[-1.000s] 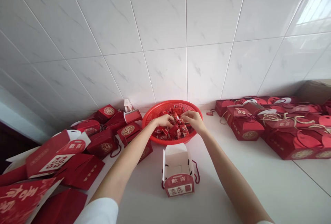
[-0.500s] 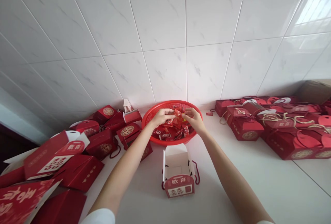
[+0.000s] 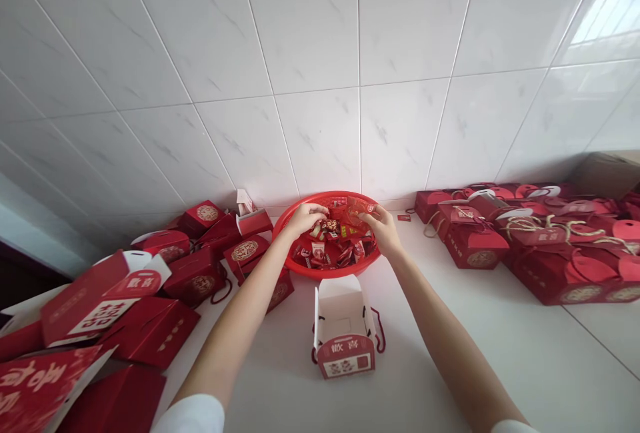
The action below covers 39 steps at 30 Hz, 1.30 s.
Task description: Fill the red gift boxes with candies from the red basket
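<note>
Basket (image 3: 326, 274), one, red, holding wrapped sweets (image 3: 340, 253); right hand (image 3: 384, 233) pinching red packet (image 3: 361, 210); left hand (image 3: 303, 218) curled, grip unclear; one open box (image 3: 344, 306) below.

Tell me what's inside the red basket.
The red plastic basket holds a heap of small wrapped packets, mostly red; the heap covers the basket's floor, and what lies beneath its top layer cannot be seen.
</note>
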Available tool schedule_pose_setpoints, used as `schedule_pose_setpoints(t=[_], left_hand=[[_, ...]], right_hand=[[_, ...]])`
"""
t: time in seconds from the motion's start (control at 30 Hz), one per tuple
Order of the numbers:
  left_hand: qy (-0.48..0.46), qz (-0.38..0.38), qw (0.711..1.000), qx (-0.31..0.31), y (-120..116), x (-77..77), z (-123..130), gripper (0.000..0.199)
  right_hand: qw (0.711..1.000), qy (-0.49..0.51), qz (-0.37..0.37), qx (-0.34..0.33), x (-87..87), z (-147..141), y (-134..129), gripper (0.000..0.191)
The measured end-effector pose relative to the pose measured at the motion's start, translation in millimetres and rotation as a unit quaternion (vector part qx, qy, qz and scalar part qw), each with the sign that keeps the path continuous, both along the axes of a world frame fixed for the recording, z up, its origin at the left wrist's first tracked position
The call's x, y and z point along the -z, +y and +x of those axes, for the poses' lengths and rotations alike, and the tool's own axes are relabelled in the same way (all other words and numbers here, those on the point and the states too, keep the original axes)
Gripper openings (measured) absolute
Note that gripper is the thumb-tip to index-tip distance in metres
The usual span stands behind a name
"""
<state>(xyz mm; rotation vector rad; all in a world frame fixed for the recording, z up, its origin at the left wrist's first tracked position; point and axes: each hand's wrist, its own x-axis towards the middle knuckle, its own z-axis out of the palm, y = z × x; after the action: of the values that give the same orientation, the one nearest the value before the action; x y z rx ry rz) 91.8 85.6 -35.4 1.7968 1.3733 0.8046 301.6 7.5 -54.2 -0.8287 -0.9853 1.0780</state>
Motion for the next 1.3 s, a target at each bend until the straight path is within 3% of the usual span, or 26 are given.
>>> schedule_pose_setpoints(t=[0.17,0.37,0.6,0.87,1.0,1.1,1.2,1.3], left_hand=[[0.114,-0.045,0.992,0.024,10,11.4,-5,0.008],[0.168,-0.103,0.978,0.064,17,20.8,14,0.014],[0.137,-0.099,0.985,0.034,25,31.6,24,0.031],[-0.004,-0.104,0.994,0.032,11,10.0,13,0.026],[-0.150,-0.020,0.988,0.043,-4,-0.4,23,0.038],[-0.215,0.091,0.969,0.077,-15,-5.5,35,0.033],[-0.154,0.184,0.964,0.116,-24,-10.2,46,0.025],[-0.068,0.199,0.968,0.137,-30,-15.0,52,0.026]], right_hand=[[0.998,0.032,-0.043,0.019,-0.8,2,2,0.025],[0.998,0.049,-0.030,-0.020,-1.4,2,1,0.033],[0.999,0.030,-0.030,-0.027,-2.1,3,1,0.040],[0.998,0.044,-0.026,-0.027,-1.5,2,2,0.029],[0.997,0.057,-0.057,-0.011,-1.1,1,5,0.027],[0.995,0.045,-0.080,-0.037,-3.8,3,4,0.028],[0.993,0.033,-0.080,-0.076,-8.0,7,-1,0.032],[0.992,0.027,-0.067,-0.105,-9.3,10,-3,0.038]])
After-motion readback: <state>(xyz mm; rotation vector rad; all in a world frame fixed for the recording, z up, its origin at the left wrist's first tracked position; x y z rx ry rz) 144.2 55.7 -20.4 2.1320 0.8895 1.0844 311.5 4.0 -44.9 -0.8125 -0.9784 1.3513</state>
